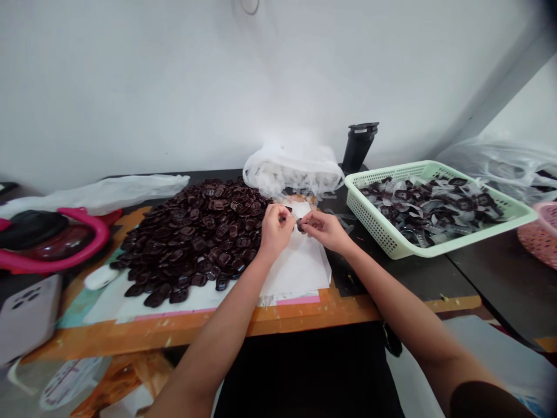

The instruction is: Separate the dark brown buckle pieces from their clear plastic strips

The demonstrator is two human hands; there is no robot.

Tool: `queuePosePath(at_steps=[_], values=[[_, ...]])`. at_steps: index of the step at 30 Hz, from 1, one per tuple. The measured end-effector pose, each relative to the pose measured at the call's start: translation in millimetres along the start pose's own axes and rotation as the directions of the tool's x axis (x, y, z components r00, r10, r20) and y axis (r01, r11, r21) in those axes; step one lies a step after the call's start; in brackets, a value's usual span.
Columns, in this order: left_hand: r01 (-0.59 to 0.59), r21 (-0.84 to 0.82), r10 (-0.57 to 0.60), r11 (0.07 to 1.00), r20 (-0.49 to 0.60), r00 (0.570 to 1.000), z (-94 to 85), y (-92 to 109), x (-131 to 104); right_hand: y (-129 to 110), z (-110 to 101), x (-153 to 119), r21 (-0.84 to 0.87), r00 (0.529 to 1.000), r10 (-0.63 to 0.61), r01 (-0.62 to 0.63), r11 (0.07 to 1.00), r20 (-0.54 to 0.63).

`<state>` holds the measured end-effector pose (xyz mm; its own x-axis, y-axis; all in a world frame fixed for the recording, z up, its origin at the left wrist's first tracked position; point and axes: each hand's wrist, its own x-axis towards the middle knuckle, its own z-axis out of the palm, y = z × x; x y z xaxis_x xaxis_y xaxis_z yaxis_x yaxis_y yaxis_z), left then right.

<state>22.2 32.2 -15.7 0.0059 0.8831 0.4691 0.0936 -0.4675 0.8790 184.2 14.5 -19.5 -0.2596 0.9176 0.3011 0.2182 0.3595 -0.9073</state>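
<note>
Over a white sheet [296, 267], my left hand [277, 229] and my right hand [325, 230] meet with their fingertips closed in a pinch. Between them is a small dark plastic piece [300, 225], mostly hidden by the fingers, with a pale or clear bit beside it. Left of my left hand lies a big heap of glossy dark brown plastic pieces [195, 232]. Just beyond the hands sits an open white plastic bag [296, 168] of clear plastic parts. A few clear strips [339, 219] lie near my right hand.
A light green basket [378, 226] at right holds dark pieces with clear strips. Behind it stands a black cup [360, 146]. A phone [30, 310], a white oval object [101, 277] and a pink-handled item [98, 244] lie left. A pink basket [539, 235] is far right.
</note>
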Motion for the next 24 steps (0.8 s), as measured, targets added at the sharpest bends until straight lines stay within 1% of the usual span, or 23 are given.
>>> queuePosePath(at_steps=[2, 3, 4, 6, 7, 9, 11, 13, 15, 17, 18, 20, 22, 24], values=[[0.086, -0.151, -0.084, 0.985, 0.021, 0.996, 0.6, 0, 2, -2, 2, 0, 0.119, 1.0, 0.028, -0.027, 0.993, -0.003], [0.153, -0.254, -0.145, 0.955, 0.05, 0.988, 1.9, 0, 2, -3, 2, 0, 0.185, 0.999, 0.045, -0.038, 0.982, -0.03], [0.233, -0.353, -0.213, 0.906, 0.096, 0.972, 3.5, 1, 1, -5, 3, 0, 0.247, 0.995, 0.068, -0.05, 0.968, -0.066], [0.396, -0.492, -0.329, 0.775, 0.221, 0.918, 7.3, 2, -1, -9, 3, 0, 0.341, 0.982, 0.126, -0.071, 0.937, -0.142], [0.459, -0.531, -0.363, 0.712, 0.28, 0.888, 9.1, 2, -3, -10, 2, 0, 0.368, 0.974, 0.149, -0.078, 0.927, -0.17], [0.531, -0.584, -0.393, 0.614, 0.358, 0.847, 11.6, 3, -5, -12, 2, 0, 0.394, 0.963, 0.174, -0.081, 0.916, -0.207], [0.552, -0.628, -0.401, 0.549, 0.382, 0.833, 12.6, 3, -7, -13, 2, 0, 0.403, 0.959, 0.175, -0.073, 0.912, -0.221], [0.577, -0.64, -0.412, 0.508, 0.407, 0.815, 12.4, 2, -8, -14, 2, 0, 0.418, 0.961, 0.184, -0.084, 0.904, -0.205], [0.606, -0.628, -0.422, 0.488, 0.438, 0.794, 12.0, 2, -9, -17, 2, 0, 0.467, 0.963, 0.215, -0.116, 0.876, -0.165], [0.622, -0.614, -0.423, 0.486, 0.458, 0.782, 12.0, 2, -9, -20, 1, -1, 0.539, 0.96, 0.25, -0.145, 0.83, -0.126], [0.62, -0.613, -0.423, 0.49, 0.455, 0.784, 12.2, 1, -9, -21, 0, -2, 0.576, 0.959, 0.262, -0.153, 0.803, -0.111], [0.595, -0.627, -0.421, 0.503, 0.423, 0.802, 12.6, 1, -9, -23, -1, -2, 0.626, 0.958, 0.275, -0.165, 0.762, -0.081], [0.555, -0.645, -0.41, 0.525, 0.38, 0.829, 12.7, 1, -8, -23, -2, -2, 0.635, 0.955, 0.29, -0.191, 0.749, -0.056], [0.521, -0.649, -0.387, 0.555, 0.353, 0.852, 12.6, 1, -7, -22, -3, -2, 0.616, 0.947, 0.318, -0.227, 0.755, -0.041]])
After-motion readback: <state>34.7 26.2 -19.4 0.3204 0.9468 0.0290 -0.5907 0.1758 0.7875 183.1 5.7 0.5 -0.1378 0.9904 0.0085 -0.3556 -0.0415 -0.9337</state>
